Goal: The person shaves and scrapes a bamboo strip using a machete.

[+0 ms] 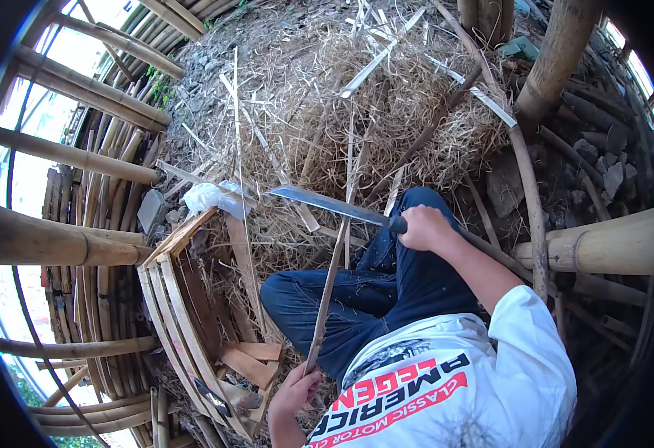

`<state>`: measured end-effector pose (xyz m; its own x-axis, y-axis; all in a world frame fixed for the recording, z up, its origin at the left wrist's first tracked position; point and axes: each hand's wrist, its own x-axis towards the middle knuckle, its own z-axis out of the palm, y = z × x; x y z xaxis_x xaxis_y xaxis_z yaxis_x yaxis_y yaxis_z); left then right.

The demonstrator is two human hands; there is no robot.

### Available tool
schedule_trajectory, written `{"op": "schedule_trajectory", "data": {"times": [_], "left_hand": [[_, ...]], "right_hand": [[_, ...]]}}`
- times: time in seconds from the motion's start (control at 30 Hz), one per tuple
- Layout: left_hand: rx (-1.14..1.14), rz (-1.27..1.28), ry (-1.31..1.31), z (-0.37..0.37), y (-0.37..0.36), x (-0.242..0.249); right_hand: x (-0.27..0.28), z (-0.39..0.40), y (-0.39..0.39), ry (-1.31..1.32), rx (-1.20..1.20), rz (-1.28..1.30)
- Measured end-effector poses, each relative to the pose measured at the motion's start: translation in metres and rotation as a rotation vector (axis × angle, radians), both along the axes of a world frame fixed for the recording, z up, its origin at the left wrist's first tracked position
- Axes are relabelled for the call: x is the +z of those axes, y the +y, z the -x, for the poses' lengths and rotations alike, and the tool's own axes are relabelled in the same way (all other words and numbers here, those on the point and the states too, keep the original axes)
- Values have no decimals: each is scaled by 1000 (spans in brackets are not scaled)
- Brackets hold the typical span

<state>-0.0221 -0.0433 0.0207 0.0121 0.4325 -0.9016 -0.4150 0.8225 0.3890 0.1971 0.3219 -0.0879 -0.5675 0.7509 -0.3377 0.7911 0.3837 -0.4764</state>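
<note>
My right hand (424,228) is closed round the dark handle of a machete (334,203), by my raised knee. Its long grey blade points left and crosses a bamboo strip (328,287) near the handle end. Down by my left hip, my left hand (294,390) grips the lower end of that strip, fingers wrapped round it. From there the strip slants up past my crossed leg toward the shavings, passing the blade at mid-length.
A heap of curly bamboo shavings (282,119) with loose split strips lies ahead. At left stands a wooden crate (164,284) with a white plastic bag (206,198) by its top. Bamboo poles (558,67) and stones (614,179) are at right; stacked bamboo (103,299) lines the left.
</note>
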Motion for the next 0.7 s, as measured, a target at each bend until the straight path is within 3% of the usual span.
{"op": "schedule_trajectory", "data": {"times": [0.17,0.3,0.5,0.63,0.7], "left_hand": [[-2,-1,-78,6,5,4],[40,-21,-205,6,1,10],[109,-98,-463,18,-4,-11],[123,-91,-544,15,-2,-11],[147,-86,-529,8,3,-8]], "right_hand": [[13,0,-35,49,156,69],[-5,2,-10,-36,20,26],[6,-1,-10,-55,78,-25],[4,-6,-15,5,121,78],[-10,-5,-8,-56,104,-64]]}}
